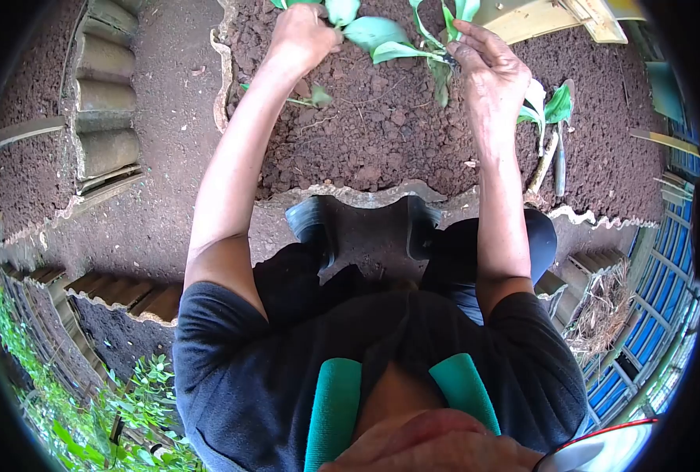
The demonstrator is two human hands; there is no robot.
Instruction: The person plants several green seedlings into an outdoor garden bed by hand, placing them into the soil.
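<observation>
Reaches past the boots (309, 220), the wavy edging (370, 197) and a stretch of open soil (366, 161), hands well apart, to pinch the leafy seedling (401, 51) in the right hand (495, 75), short of the wooden board (535, 20), and touch green leaves (342, 10) with the left hand (301, 38), grip unclear.

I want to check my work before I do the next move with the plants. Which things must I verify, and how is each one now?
1. Right hand has a grip on the plant: ok, the stems are at its fingertips.
2. Left hand has a grip on leaves: cannot tell, its fingers hide the contact.
3. Roots whole: cannot tell, too small and partly covered.
4. Soil loose on top: ok, it looks crumbly.
5. Boots outside the bed edge: ok.
</observation>
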